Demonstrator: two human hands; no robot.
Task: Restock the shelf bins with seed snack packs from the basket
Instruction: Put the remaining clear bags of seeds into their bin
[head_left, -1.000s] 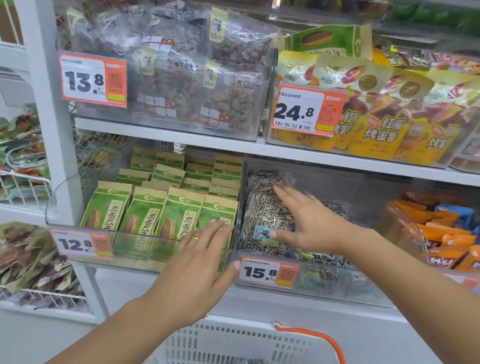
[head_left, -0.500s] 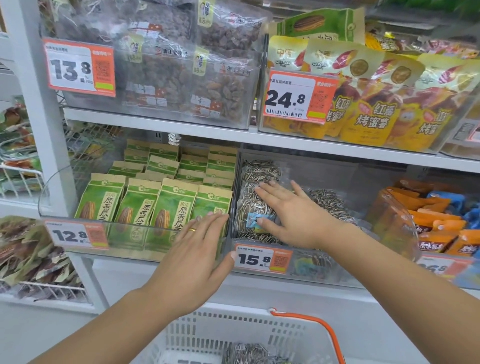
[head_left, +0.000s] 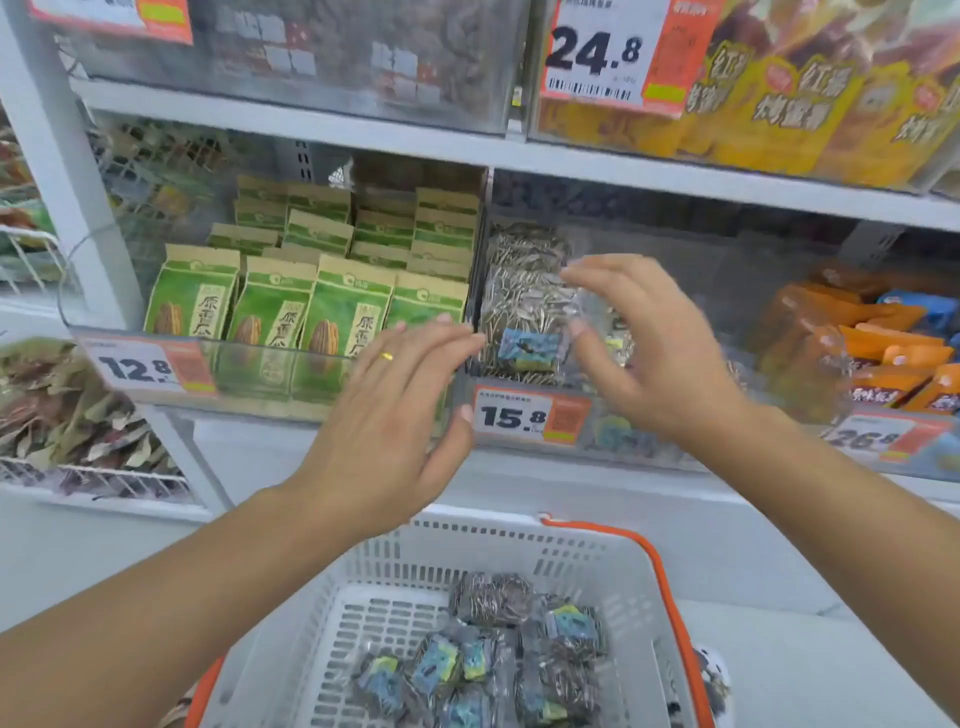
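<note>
Here the right hand (head_left: 657, 358) is hovering with relaxed, slightly bent fingers just at 3 o'clock of the upright seed pack (head_left: 527, 322), which is standing at the front left of the clear shelf bin (head_left: 727, 291) above the 15.8 price tag (head_left: 530, 415); whether the fingertips are touching the pack I cannot tell, because the hand is blurred. The left hand (head_left: 395, 415) is also wide and is holding nothing, its fingers reaching toward 1 o'clock in front of the green packs (head_left: 270, 317), probably to steady the pack from the other side so that it is facing the customer. More seed packs are lying in the white basket (head_left: 618, 571) at 6 o'clock, so I judge the restocking is not finished. Compared with half a second ago, the right hand is no longer pressing flat on the pack but is lifting off to its right side, and the view is looking lower, showing much more of the basket.
</note>
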